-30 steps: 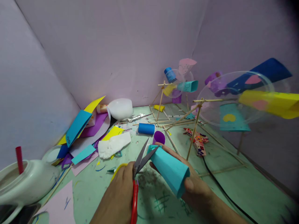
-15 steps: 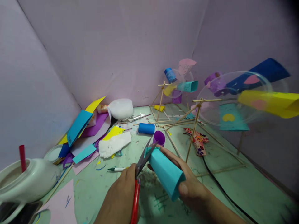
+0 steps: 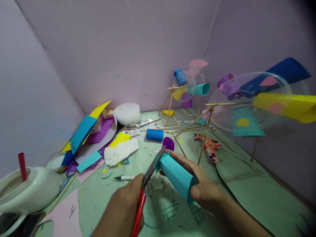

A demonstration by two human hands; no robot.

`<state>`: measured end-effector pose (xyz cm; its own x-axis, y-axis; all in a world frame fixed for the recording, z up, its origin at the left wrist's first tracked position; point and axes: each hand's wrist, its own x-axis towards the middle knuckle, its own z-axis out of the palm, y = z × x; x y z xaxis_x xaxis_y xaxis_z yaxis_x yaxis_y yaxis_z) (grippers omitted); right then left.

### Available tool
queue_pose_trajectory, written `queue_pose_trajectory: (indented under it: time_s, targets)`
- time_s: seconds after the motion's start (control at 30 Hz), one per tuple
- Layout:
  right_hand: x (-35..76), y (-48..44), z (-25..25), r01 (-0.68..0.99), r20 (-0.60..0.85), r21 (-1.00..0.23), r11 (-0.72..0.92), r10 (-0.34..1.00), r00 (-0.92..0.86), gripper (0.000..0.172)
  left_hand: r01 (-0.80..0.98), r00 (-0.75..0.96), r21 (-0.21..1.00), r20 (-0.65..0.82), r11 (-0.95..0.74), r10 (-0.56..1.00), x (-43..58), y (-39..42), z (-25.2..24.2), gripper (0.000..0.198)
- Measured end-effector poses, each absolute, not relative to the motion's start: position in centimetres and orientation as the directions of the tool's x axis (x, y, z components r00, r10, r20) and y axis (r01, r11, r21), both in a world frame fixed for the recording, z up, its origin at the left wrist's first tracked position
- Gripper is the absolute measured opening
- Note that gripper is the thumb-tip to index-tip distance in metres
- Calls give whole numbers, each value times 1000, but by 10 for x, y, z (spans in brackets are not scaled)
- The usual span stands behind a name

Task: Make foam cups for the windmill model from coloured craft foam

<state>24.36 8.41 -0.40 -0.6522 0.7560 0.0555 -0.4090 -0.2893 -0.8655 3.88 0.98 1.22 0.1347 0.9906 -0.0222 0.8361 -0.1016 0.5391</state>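
Left hand point(image 3: 123, 209) grips one pair of red-handled scissors point(image 3: 147, 175). The blades, open a second ago, now meet at the far end of one teal paper tube point(image 3: 176, 176), clasped by the right hand point(image 3: 206, 194) above the table point(image 3: 247, 197). Beyond lie one purple tube point(image 3: 168, 144) and one blue tube point(image 3: 154, 134).

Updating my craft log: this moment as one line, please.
right hand: teal paper tube | left hand: red-handled scissors, blades at tube's far end | below: green table

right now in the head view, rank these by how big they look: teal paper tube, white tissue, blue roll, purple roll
1. teal paper tube, though it is nearest the camera
2. white tissue
3. blue roll
4. purple roll, partly hidden, so less sure
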Motion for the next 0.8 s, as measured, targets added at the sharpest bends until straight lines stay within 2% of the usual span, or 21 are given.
queue_pose_trajectory:
  time_s: [0.13, 0.27, 0.4, 0.6, 0.8]
  targets:
    - [250, 89, 2, -247, -14, -938, -242, 741, -672, 108, 808, 115, 580, 20, -105, 993, 25, 10, 8, 43]
    - [251, 90, -4, -212, 31, -966, -146, 752, -658, 116, 805, 26, 590, 58, -56, 998, 23, 6, 10, 51]
    - [252, 87, -8, -203, 59, -974, -97, 761, -646, 125, 800, 18, 600, -18, -3, 1000, 34, 6, 20, 46]
    - [250, 81, -8, -107, 55, -994, -22, 750, -659, 132, 792, 88, 610, -62, -33, 994, 34, 14, 9, 46]
    - [249, 79, -12, -177, 32, -977, -118, 742, -670, 134, 857, 51, 515, -63, -12, 997, 32, 14, 3, 51]
